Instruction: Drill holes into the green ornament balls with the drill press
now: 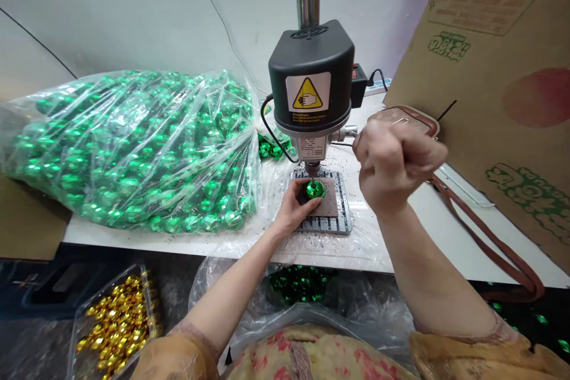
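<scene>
My left hand (pixel 294 206) pinches a shiny green faceted ball (pixel 315 189) on a brown square board (pixel 329 203). Directly above, the bit of a small black drill press (pixel 312 80) comes down to the top of the ball; I cannot tell how deep it sits. My right hand (pixel 392 160) is a fist beside the press's right side, closed around its lever, whose metal hub (pixel 351 130) shows next to the fingers. The grip itself is hidden by the fist. Beneath the board lies the slotted metal base (pixel 345 219), sprinkled with dark shavings.
A big clear bag of green balls (pixel 146 154) fills the table's left side. Below the front edge hangs an open plastic bag with green balls (pixel 300 284). A clear bin of gold balls (pixel 118 323) stands lower left. At right are a cardboard box (pixel 503 89) and a brown strap (pixel 485 237).
</scene>
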A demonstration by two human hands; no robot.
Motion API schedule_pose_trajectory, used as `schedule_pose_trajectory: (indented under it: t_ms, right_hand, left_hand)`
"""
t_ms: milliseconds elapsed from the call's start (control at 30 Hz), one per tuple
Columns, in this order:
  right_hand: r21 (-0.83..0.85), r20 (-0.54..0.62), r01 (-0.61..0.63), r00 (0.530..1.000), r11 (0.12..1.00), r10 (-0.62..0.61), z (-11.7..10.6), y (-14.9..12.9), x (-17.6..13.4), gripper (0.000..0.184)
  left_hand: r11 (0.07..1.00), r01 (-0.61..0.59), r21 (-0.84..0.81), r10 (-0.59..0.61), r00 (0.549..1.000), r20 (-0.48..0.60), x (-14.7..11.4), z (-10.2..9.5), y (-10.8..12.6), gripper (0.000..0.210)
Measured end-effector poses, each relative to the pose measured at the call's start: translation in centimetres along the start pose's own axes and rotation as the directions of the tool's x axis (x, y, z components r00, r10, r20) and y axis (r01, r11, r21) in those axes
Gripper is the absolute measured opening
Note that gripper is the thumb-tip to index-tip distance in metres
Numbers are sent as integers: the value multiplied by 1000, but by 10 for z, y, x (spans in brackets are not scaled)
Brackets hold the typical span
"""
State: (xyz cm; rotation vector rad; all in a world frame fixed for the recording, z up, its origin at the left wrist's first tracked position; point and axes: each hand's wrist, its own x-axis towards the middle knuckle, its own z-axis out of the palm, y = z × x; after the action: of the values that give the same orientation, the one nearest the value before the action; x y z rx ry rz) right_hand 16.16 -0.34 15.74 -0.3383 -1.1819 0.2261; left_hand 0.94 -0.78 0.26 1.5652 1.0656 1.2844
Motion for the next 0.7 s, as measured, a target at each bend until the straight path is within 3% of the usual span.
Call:
schedule_pose_trajectory:
  t_ms: [100, 167, 233, 267, 333, 433, 500, 567, 633, 700]
  right_hand:
    - [56, -24, -142, 989, 988, 143, 9, -5, 23, 46]
    - [88, -14, -175, 984, 981, 177, 12, -6, 32, 46]
    - [99, -3, -183, 983, 978, 184, 12, -6, 36, 46]
    - [102, 2, -184, 983, 978, 185, 11, -5, 35, 46]
    - [107, 9, -190, 982, 976, 190, 9, -4, 34, 45]
    - [122, -4, -193, 981, 974, 195, 8, -3, 32, 45]
    - [125, -19, -187, 981, 974, 191, 9, -3, 32, 46]
    - [119, -32, -174, 983, 978, 179, 10, -4, 31, 46]
    - [107, -41, -161, 985, 981, 166, 10, -4, 30, 46]
    - [99, -40, -152, 987, 983, 157, 10, -5, 29, 45]
  left_hand:
    - [998, 3, 61, 2, 996, -84, -5, 1, 6, 46]
    - [984, -54, 167, 76, 989, -127, -16, -1, 15, 40]
    - [939, -193, 284, 218, 974, -62, -37, -6, 25, 33]
    - [900, -285, 329, 294, 956, 22, -51, -10, 29, 31]
    - [801, -467, 375, 396, 883, 254, -84, -19, 36, 29]
    - [579, -708, 404, 385, 674, 630, -132, -34, 35, 35]
    - [410, -820, 400, 321, 541, 778, -154, -43, 30, 40]
    - [311, -867, 389, 332, 482, 811, -158, -51, 26, 40]
    - [299, -852, 429, 447, 523, 726, -142, -60, 24, 35]
    - [360, -749, 556, 552, 651, 521, -104, -71, 25, 28]
